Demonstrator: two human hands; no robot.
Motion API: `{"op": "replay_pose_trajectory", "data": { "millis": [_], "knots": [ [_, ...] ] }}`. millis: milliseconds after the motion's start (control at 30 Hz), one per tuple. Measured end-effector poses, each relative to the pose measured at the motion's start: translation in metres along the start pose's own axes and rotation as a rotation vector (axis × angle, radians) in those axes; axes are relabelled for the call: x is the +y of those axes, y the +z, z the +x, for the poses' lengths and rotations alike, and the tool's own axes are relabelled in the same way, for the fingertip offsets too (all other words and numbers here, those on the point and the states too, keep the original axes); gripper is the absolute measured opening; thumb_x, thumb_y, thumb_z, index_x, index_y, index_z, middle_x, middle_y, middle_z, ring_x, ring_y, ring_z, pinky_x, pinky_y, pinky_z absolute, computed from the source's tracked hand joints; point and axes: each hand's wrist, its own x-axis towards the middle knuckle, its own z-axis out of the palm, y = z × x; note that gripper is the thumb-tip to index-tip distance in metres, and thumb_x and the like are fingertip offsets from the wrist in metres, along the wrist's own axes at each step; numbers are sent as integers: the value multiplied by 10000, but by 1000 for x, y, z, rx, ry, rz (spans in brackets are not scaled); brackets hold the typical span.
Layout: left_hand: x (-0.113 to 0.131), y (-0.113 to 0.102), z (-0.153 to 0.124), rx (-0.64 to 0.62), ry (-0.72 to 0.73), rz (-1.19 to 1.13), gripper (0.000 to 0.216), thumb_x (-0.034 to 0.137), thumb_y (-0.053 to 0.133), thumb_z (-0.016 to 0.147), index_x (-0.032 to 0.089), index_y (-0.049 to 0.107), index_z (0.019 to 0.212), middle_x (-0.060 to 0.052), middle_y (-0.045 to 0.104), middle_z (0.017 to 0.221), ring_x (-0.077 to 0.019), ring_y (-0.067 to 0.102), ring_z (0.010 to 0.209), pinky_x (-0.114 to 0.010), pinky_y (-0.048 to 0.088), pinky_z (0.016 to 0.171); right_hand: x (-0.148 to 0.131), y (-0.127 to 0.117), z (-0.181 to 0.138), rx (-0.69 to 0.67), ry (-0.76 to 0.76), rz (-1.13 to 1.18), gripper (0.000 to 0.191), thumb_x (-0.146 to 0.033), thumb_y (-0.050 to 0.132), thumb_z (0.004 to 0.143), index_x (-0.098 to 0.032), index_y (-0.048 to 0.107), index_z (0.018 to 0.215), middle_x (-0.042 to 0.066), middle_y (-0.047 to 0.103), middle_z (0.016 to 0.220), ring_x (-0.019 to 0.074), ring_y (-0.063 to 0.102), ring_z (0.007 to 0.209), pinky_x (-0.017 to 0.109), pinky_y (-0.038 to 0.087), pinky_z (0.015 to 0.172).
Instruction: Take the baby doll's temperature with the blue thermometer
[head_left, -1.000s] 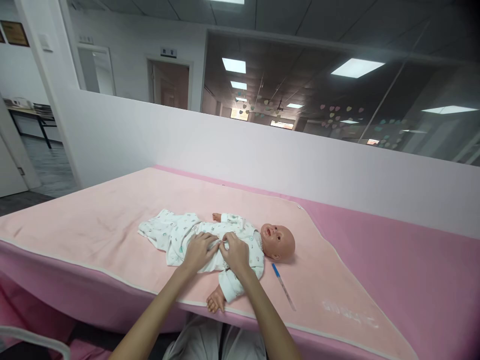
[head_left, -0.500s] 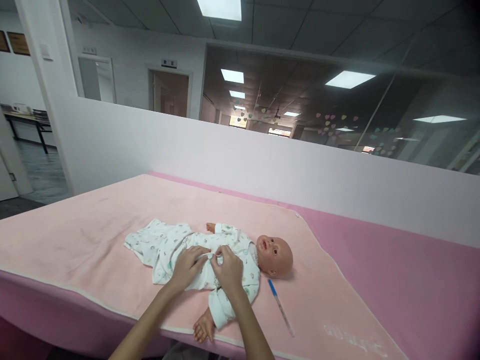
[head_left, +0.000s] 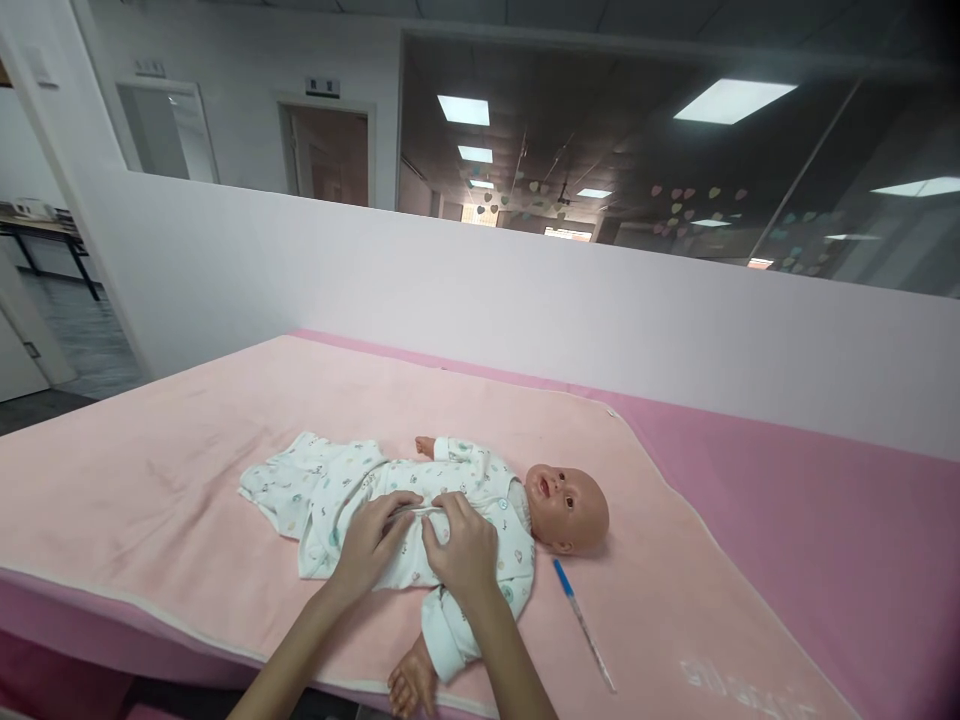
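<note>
L hand (head_left: 369, 545) pinching baby doll's (head_left: 568, 508) printed top (head_left: 484, 484); R hand (head_left: 466, 548) grip unclear — prob. fastening front — next needs precise alignment.

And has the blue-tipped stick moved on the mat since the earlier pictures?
No. The blue-tipped stick keeps its place against the pale print on the pink mat; only the camera's view has shifted.
</note>
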Motion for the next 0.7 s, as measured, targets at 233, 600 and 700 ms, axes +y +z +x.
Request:
{"op": "replay_pose_trajectory", "data": {
  "millis": [233, 600, 700],
  "knots": [
    [-7, 6, -2, 14, 100, 184, 272, 296, 372, 886, 266, 595, 1038, -36, 602, 1079, -223, 533, 1003, -382, 418, 860, 2, 1, -2, -35, 16, 30, 165, -256, 535, 754, -240, 563, 915, -4, 617, 838, 148, 591, 714, 231, 382, 571],
    [-3, 6, -11, 27, 154, 279, 277, 314, 407, 876, 276, 565, 1101, -32, 572, 1129, -230, 516, 1035, -380, 418, 872, 27, -47, -55, 400, 206, 70, 179, -304, 493, 814, -234, 580, 954, 100, 605, 1008, 223, 591, 840, 321, 483, 625],
    [-2, 6, -11, 26, 150, 283, 284, 309, 399, 881, 276, 555, 1116, -35, 571, 1134, -226, 515, 1038, -376, 420, 876, 72, -75, -107, 570, 258, -257, 171, -338, 572, 752, -251, 634, 885, 121, 623, 945, 304, 590, 862, 434, 473, 690]
  ]
}}
